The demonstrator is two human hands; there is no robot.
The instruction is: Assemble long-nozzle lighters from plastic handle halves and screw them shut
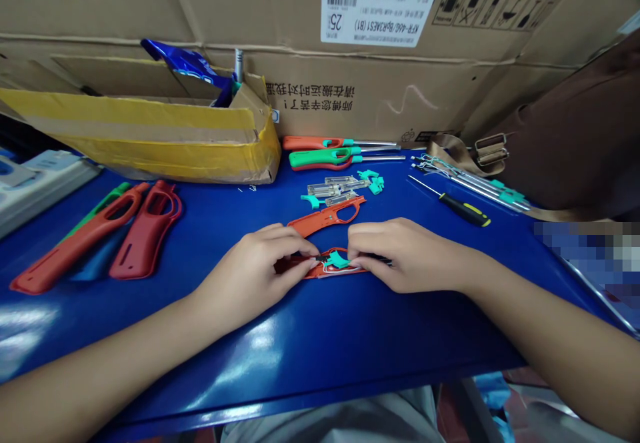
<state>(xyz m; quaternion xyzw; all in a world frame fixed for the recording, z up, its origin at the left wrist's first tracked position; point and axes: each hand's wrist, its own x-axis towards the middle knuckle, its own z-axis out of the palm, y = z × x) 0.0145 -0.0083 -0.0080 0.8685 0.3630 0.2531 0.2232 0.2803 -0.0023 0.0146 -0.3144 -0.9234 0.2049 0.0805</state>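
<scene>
An open half of an orange-red lighter casing lies on the blue table between my hands. In it sit a teal trigger piece and a white wire. My left hand is closed in a pinch at the casing's left part, around a small black part. My right hand is closed at the casing's right end, its curled fingers hiding much of that end. Just beyond lies the other orange casing half. Clear fuel tanks and teal pieces lie behind it.
Finished-looking lighters lie at the back. Empty-looking handles lie left. A screwdriver and metal rods with wires are at right. A yellow-taped carton stands back left, before a large cardboard wall. A power strip sits far left.
</scene>
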